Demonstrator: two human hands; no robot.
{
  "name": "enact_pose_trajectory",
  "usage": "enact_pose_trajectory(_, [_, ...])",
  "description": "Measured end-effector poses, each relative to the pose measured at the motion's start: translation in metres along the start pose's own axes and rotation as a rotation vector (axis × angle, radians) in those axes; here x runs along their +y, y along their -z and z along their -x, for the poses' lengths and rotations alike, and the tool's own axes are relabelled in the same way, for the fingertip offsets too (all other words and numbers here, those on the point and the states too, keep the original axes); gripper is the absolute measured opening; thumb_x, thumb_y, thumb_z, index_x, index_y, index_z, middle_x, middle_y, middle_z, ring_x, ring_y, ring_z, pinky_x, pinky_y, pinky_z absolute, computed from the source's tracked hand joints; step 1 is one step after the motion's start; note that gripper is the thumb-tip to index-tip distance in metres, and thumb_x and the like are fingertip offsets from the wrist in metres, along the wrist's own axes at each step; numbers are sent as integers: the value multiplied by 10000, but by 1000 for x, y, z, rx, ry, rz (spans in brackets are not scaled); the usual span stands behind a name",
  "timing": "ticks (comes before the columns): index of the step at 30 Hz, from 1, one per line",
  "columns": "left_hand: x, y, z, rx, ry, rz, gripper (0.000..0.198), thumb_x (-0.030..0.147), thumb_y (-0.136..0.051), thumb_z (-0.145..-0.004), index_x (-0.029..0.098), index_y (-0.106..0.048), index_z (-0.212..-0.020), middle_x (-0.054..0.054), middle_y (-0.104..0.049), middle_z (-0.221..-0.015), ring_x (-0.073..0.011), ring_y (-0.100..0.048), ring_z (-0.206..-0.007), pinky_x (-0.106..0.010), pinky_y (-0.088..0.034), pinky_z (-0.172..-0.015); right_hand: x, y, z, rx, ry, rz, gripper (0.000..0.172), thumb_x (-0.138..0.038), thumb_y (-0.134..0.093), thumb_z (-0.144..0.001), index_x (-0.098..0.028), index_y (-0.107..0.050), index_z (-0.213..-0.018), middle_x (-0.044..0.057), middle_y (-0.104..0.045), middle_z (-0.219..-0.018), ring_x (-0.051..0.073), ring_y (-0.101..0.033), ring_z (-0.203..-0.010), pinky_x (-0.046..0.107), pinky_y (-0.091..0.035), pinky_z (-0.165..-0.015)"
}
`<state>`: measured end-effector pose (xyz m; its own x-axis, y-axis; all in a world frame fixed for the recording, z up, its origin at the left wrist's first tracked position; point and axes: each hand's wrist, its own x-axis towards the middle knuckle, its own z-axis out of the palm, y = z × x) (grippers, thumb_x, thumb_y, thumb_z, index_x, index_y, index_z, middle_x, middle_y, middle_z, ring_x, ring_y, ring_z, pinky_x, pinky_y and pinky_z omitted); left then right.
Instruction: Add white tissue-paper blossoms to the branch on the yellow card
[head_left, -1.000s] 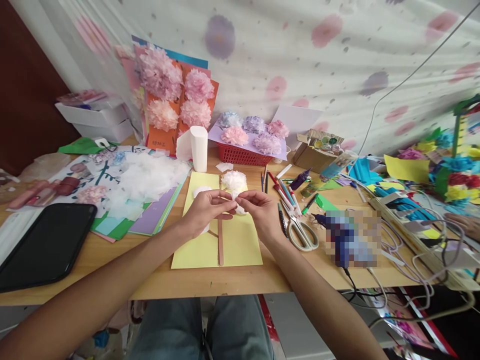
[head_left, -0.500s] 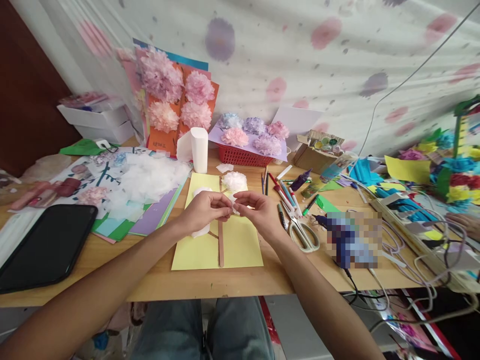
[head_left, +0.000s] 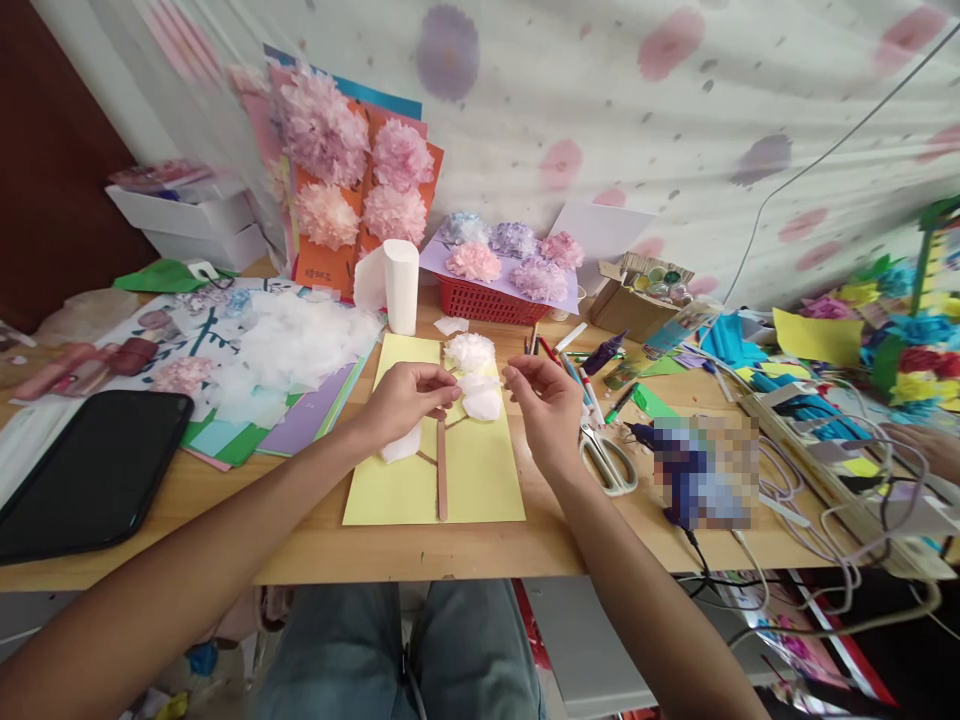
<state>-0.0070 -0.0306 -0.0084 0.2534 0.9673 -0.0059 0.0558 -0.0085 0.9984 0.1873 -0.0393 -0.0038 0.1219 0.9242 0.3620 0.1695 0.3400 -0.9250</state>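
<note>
A yellow sheet of paper (head_left: 390,495) lies in front of me with a brown strip (head_left: 442,475) down its middle, like a trunk with thin branches. A fluffy white tissue flower (head_left: 471,350) sits at its upper right. Just below is a flatter bunch of white tissue (head_left: 481,400), between my hands. My left hand (head_left: 409,402) is closed in a pinch at the bunch's left edge. My right hand (head_left: 546,400) pinches beside its right edge. Whether either holds a bit of tissue cannot be made out. Another white tissue piece (head_left: 401,446) is partly hidden under my left hand.
Left are a black tablet (head_left: 97,475) and a heap of white tissue (head_left: 300,340). Behind stand a white roll (head_left: 402,285) and a red basket (head_left: 487,303). At right lie markers, scissors (head_left: 611,468), a blurred glue-gun-like tool (head_left: 667,460) and cables. Another person's hand (head_left: 922,448) shows far right.
My hands have moved apart, the right one to the right, leaving the white tissue bunch visible between them. The view has shifted slightly.
</note>
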Motion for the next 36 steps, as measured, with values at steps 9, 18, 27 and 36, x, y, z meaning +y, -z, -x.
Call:
enact_pose_trajectory(9, [-15,12,-22,-92,-14,-301,246,400,-704,-756,155,-724,-750,-31,-688,-737,-164,-603,-709,-279,-454,-658,-12,4,47,-881,799,868,233,-68,-467,-973,-146,-674,-1046,130,-696,-1224,208,-657,-975,307,-551,-714])
enact_pose_trajectory(18, [-9,11,-46,-88,-32,-520,222,378,-722,-736,157,-746,-731,-17,-695,-726,-178,-579,-696,-286,-384,-647,-9,6,46,-960,1333,871,236,-175,-499,-1006,-167,-613,-800,36,-613,-768,157,-566,-671,299,-393,-498])
enact_pose_trajectory(27, [-15,14,-51,-168,-41,-531,184,337,-730,-737,168,-786,-782,-45,-774,-827,-216,-659,-803,-299,-429,-730,-7,23,29,-126,564,302,129,-147,-499,-990,-225,-599,-965,36,-672,-887,155,-678,-799,289,-571,-666])
enact_pose_trajectory(36, [-18,9,-53,-135,-77,-541,188,353,-708,-747,180,-780,-732,-41,-760,-774,-209,-644,-759,-295,-401,-675,12,3,4,-5,254,128,100,-318,-575,-966,-232,-575,-914,13,-654,-799,157,-670,-675,316,-588,-615])
